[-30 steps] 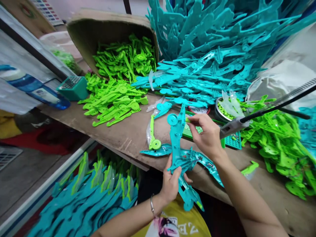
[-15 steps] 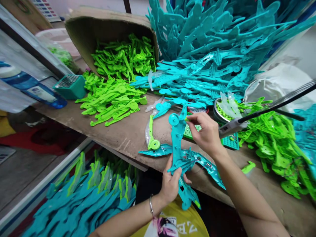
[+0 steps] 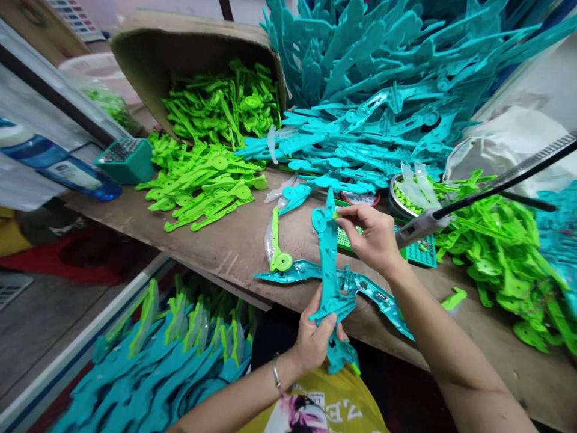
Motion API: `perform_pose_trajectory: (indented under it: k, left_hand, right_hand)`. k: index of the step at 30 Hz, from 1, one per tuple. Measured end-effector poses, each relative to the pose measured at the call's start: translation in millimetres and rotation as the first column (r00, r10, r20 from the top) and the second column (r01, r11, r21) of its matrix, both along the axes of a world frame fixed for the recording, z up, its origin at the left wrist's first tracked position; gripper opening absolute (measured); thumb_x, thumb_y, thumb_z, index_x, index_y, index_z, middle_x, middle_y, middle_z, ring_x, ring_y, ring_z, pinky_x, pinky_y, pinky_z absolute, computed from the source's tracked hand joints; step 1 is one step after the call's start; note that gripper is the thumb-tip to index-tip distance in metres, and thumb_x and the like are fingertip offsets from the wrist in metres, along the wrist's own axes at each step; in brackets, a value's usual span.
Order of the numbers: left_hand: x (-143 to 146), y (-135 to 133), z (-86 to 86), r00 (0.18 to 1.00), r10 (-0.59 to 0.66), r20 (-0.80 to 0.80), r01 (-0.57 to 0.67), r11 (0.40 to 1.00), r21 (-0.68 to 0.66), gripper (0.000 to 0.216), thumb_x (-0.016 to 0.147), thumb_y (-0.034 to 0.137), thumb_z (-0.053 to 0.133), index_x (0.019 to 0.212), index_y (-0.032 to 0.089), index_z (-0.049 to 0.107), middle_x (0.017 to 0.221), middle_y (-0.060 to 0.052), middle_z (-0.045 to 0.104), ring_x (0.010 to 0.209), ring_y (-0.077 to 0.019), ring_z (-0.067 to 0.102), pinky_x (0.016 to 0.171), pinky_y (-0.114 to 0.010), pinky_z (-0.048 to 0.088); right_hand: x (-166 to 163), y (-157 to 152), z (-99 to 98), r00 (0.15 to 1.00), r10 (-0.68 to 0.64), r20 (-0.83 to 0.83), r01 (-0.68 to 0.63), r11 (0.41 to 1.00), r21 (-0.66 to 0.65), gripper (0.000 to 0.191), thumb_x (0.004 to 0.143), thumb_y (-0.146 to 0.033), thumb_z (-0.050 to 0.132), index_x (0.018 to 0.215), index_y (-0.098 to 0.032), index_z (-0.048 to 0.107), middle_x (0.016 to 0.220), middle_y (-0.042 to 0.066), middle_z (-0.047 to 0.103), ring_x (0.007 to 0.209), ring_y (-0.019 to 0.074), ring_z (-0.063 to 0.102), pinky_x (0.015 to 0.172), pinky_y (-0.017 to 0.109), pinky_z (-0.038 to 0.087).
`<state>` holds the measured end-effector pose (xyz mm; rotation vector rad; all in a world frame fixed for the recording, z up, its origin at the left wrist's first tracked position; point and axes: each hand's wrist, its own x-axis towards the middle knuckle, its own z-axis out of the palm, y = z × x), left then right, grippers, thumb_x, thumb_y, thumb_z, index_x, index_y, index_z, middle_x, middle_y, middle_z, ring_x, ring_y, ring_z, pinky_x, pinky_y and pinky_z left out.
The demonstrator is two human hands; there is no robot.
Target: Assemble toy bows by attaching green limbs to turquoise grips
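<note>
My left hand (image 3: 315,337) is wrapped round the lower middle of a long teal plastic shell half (image 3: 329,258), which I hold nearly upright over the table edge. Near the shell's top, beside its round disc, my right hand (image 3: 369,231) pinches a small green plastic piece (image 3: 335,215) against the shell's edge. Another green bit shows at the shell's bottom end. Behind it a second teal shell half (image 3: 383,296) lies hollow side up on the table, with small parts inside. To its left rests a green arm with a clear curved blade (image 3: 276,246).
Green parts (image 3: 202,180) spill from a cardboard box (image 3: 139,66). Teal shells (image 3: 360,132) are heaped at the back. A grey-handled tool on a black arm (image 3: 419,225) reaches in from the right. Finished-looking teal pieces (image 3: 148,367) stand below left. A green bin of screws (image 3: 126,161) stands left.
The teal shell has turned slightly and now stands more upright, its upper end shifted a little right. My right hand has moved slightly left, still pinching the small green piece at the edge.
</note>
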<state>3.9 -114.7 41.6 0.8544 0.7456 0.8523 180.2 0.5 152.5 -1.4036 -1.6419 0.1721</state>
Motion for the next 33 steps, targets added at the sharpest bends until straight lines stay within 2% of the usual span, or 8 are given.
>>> perform_pose_trajectory:
  k: [7, 12, 14, 19, 21, 24, 28, 33]
  left_hand:
    - [-1.7, 15.1, 6.9, 0.998, -0.004, 0.059, 0.008, 0.997, -0.076, 0.059, 0.092, 0.045, 0.065, 0.143, 0.022, 0.049, 0.058, 0.002, 0.067, 0.053, -0.0188, 0.066, 0.062, -0.034, 0.061]
    - [0.3, 40.9, 28.9, 0.988, 0.123, 0.096, -0.111, 0.987, -0.116, 0.067, 0.082, 0.039, 0.076, 0.14, 0.025, 0.046, 0.078, 0.0, 0.074, 0.05, -0.0179, 0.068, 0.054, -0.03, 0.058]
    - [-1.1, 54.6, 37.2, 0.976, 0.202, 0.078, -0.19, 0.972, -0.139, 0.062, 0.079, 0.037, 0.078, 0.133, 0.023, 0.052, 0.084, -0.002, 0.076, 0.054, -0.0184, 0.07, 0.057, -0.032, 0.06]
    - [-17.8, 122.5, 59.7, 0.955, 0.294, 0.038, -0.269, 0.913, -0.306, 0.032, 0.088, 0.04, 0.058, 0.102, 0.012, 0.068, 0.068, -0.007, 0.073, 0.059, -0.0217, 0.072, 0.062, -0.034, 0.062]
    - [-25.7, 161.4, 70.8, 0.906, 0.415, 0.087, -0.375, 0.879, -0.294, 0.03, 0.094, 0.032, 0.049, 0.106, 0.013, 0.068, 0.077, -0.006, 0.076, 0.066, -0.0185, 0.074, 0.07, -0.032, 0.063]
    - [-26.9, 214.2, 81.8, 0.846, 0.491, 0.207, -0.444, 0.865, -0.234, 0.034, 0.1, 0.027, 0.041, 0.119, 0.014, 0.067, 0.095, -0.008, 0.079, 0.08, -0.0167, 0.075, 0.088, -0.035, 0.062]
    - [-1.2, 248.9, 74.8, 0.844, 0.465, 0.267, -0.414, 0.881, -0.229, 0.034, 0.105, 0.022, 0.038, 0.127, 0.015, 0.063, 0.108, -0.008, 0.078, 0.098, -0.0174, 0.074, 0.103, -0.039, 0.056]
    - [46.5, 247.5, 40.4, 0.895, 0.431, 0.113, -0.383, 0.873, -0.303, 0.035, 0.105, 0.017, 0.038, 0.134, 0.019, 0.058, 0.13, -0.01, 0.071, 0.115, -0.0172, 0.069, 0.103, -0.036, 0.055]
  right_hand:
    - [0.7, 5.8, -1.4, 0.998, -0.002, -0.069, 0.001, 1.0, -0.015, 0.01, 0.091, -0.025, 0.065, 0.094, -0.023, 0.074, 0.092, 0.004, 0.078, 0.079, 0.0185, 0.073, 0.075, 0.036, 0.061]
    - [3.9, -3.4, 13.7, 0.976, 0.024, -0.215, -0.014, 0.999, 0.048, 0.037, 0.092, -0.027, 0.066, 0.128, -0.026, 0.067, 0.117, 0.005, 0.075, 0.094, 0.0199, 0.075, 0.086, 0.039, 0.064]
    - [8.3, -17.4, 22.3, 0.98, 0.009, -0.197, 0.005, 0.997, 0.073, 0.037, 0.092, -0.026, 0.067, 0.129, -0.028, 0.067, 0.117, 0.005, 0.076, 0.094, 0.021, 0.075, 0.088, 0.041, 0.064]
    - [26.8, -70.4, 28.1, 1.0, -0.006, -0.01, 0.007, 0.997, 0.076, 0.025, 0.089, -0.02, 0.071, 0.108, -0.035, 0.076, 0.098, 0.002, 0.079, 0.086, 0.0237, 0.076, 0.079, 0.043, 0.063]
    - [35.5, -92.6, 22.8, 1.0, 0.005, 0.016, -0.006, 0.998, 0.068, 0.03, 0.086, -0.017, 0.073, 0.109, -0.036, 0.076, 0.096, 0.001, 0.08, 0.081, 0.0233, 0.076, 0.071, 0.04, 0.062]
    - [48.7, -123.3, 11.3, 0.999, -0.048, 0.017, 0.048, 0.998, 0.052, 0.035, 0.084, -0.015, 0.075, 0.111, -0.037, 0.076, 0.095, -0.001, 0.08, 0.078, 0.0226, 0.076, 0.068, 0.038, 0.061]
    - [62.9, -155.9, -6.2, 0.983, -0.183, -0.013, 0.182, 0.983, -0.014, 0.031, 0.084, -0.015, 0.076, 0.108, -0.034, 0.077, 0.095, -0.001, 0.081, 0.081, 0.0212, 0.077, 0.072, 0.036, 0.06]
    - [67.3, -180.6, -21.9, 0.95, -0.313, -0.002, 0.312, 0.948, -0.064, 0.024, 0.083, -0.015, 0.078, 0.102, -0.03, 0.078, 0.092, -0.001, 0.081, 0.077, 0.0182, 0.077, 0.068, 0.03, 0.058]
